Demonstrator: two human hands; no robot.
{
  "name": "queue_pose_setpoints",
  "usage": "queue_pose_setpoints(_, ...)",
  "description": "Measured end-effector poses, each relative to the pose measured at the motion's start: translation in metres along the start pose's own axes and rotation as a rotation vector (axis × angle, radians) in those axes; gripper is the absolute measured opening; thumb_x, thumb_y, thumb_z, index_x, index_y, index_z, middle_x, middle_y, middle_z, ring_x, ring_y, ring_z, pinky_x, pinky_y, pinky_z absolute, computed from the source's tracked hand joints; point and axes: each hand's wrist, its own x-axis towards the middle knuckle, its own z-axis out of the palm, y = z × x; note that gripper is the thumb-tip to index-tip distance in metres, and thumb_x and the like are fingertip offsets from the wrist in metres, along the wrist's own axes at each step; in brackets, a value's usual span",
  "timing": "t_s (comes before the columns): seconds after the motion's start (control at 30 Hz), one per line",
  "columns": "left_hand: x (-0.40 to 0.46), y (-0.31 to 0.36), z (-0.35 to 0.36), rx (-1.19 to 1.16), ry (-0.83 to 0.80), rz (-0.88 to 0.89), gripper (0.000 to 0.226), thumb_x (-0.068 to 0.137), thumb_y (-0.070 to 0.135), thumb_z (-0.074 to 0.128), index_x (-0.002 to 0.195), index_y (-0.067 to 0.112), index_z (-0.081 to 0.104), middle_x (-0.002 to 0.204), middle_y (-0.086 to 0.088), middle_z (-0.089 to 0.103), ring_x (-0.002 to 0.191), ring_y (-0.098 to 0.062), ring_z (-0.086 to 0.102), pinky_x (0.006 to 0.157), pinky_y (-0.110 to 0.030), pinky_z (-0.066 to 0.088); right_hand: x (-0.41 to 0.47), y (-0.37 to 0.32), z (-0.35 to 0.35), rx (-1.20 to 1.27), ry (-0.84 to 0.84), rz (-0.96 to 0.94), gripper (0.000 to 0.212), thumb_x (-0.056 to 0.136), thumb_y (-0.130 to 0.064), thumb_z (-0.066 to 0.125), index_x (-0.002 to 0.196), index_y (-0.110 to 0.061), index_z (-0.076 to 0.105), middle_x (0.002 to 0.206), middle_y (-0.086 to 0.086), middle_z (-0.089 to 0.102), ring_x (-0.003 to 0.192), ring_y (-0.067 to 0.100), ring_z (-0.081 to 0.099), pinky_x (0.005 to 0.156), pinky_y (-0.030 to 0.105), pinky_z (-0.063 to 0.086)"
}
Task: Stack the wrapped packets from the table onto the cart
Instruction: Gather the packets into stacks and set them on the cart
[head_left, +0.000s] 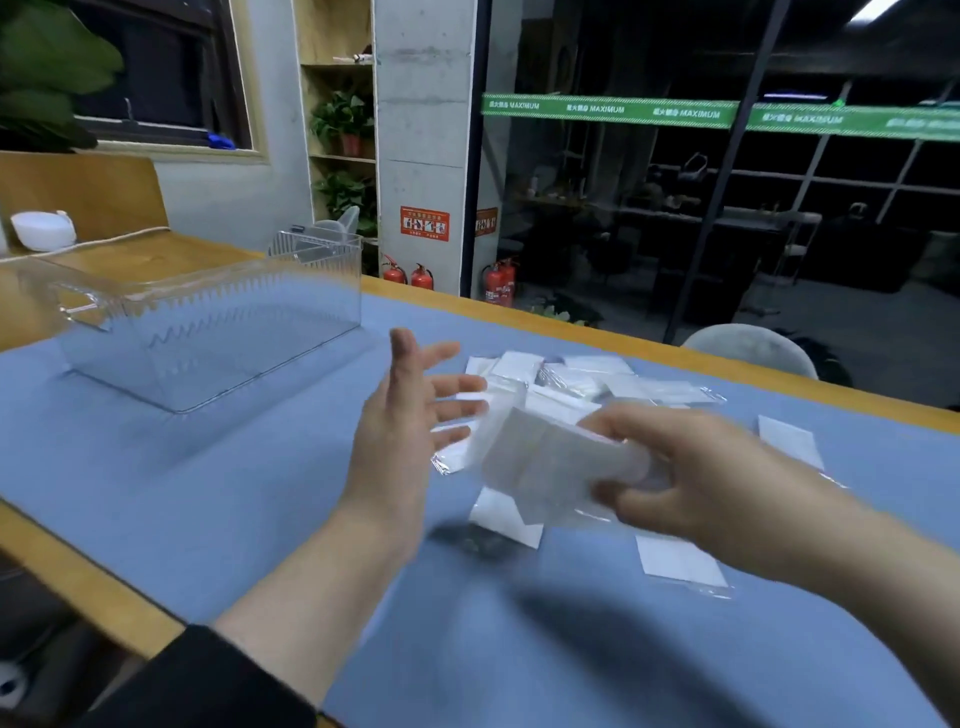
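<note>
**Right hand holds a bunch of packets above the counter, left hand open beside it**

The right hand (691, 467) grips a small stack of wrapped packets (550, 462), thumb under and fingers curled over the top, and holds it in the air above the blue mat (208, 493) that covers the counter (779, 371). The stack is blurred, so I cannot tell how many packets it has. The left hand (410, 415) is just beside it, palm turned toward the stack, fingers straight and spread, holding nothing; its fingertips are close to the stack's edge, and contact cannot be told. More packets lie in a loose pile (587, 379) on the mat beyond the hands, and single ones lie near the right wrist (680, 561) and farther right (789, 441). A clear plastic bin (208, 332) stands on the mat to the left, well apart from the pile
</note>
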Motion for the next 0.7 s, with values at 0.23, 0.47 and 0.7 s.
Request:
queue_pose_setpoints(0.23,-0.060,-0.028,0.023,0.255,0.056,-0.098,0.052,0.095,0.067,0.050,0.084,0.023,0.077,0.085,0.016,0.076,0.089,-0.010,0.068,0.074,-0.022,0.047,-0.041,0.032,0.055,0.087,0.155,0.046,0.040,0.077,-0.042,0.080,0.105,-0.055,0.054,0.112,-0.031,0.056,0.105,-0.008,0.052,0.081,0.012,0.039)
queue_pose_setpoints(0.47,-0.074,-0.040,0.048,0.265,0.026,-0.117,0.012,0.097,0.037,0.064,0.109,0.033,0.063,0.097,0.009,0.067,0.087,-0.006,0.059,0.068,-0.013,0.043,-0.050,0.040,0.074,0.357,0.357,0.046,0.057,0.073,-0.039,0.088,0.117,-0.047,0.053,0.112,-0.025,0.055,0.114,-0.001,0.053,0.089,0.007,0.037)
queue_pose_setpoints(0.7,-0.079,-0.041,0.055,0.414,-0.106,-0.121,0.012,0.098,0.047,0.059,0.099,0.035,0.059,0.087,0.015,0.062,0.082,-0.009,0.058,0.068,-0.025,0.042,-0.058,0.049,0.064,0.417,0.231,0.144,0.038,0.085,-0.022,0.077,0.108,-0.048,0.060,0.113,-0.028,0.063,0.098,-0.002,0.060,0.082,0.018,0.044)
